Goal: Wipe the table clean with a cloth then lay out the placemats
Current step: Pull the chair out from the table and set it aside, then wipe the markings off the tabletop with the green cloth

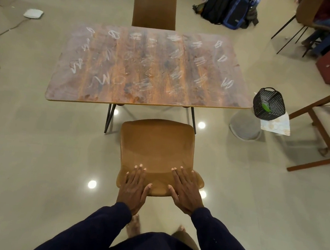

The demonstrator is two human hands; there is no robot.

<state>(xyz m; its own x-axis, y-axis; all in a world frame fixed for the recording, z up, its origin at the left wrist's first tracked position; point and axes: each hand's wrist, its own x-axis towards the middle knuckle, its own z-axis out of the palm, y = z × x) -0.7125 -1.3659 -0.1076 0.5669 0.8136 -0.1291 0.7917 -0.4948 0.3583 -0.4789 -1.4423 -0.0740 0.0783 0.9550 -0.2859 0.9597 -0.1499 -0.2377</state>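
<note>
Left hand (133, 186) and right hand (185, 190) rest flat, fingers spread, on the tan moulded chair's backrest (157, 154) facing the chalk-scribbled wooden table (151, 72)

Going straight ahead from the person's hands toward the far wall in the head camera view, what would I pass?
Hands on the near brown chair's backrest → its seat → wooden table covered in white chalk scribbles → far brown chair.

A: The surface (149, 90)?
B: Reddish-brown wood grain, scribbled all over with white zigzag marks.
A: And the seats?
B: Near chair (157, 144) tan brown, like the far chair (155, 5). Right basket (269, 104) black lattice, green inside.
</note>
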